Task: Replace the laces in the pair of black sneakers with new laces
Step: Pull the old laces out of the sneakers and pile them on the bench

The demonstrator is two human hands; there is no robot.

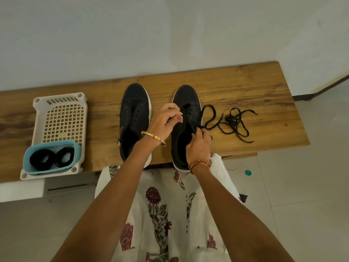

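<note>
Hands both pinching lace (190, 121) | left hand (166, 120), right hand (198, 146) hiding right sneaker (186, 103) tongue | loose lace (234, 121) lying at 3 o'clock

— What's worn on the arms?
— Both bare to the frame's lower edge. A gold bangle (154, 138) with a small ornamental section at the centre wrist, orange-and-tan woven thread bands (199, 164) on the wrist right of it
— And the clothing?
— A white garment (160, 205), lower centre, printed with maroon flowers and dark green leaves
</note>
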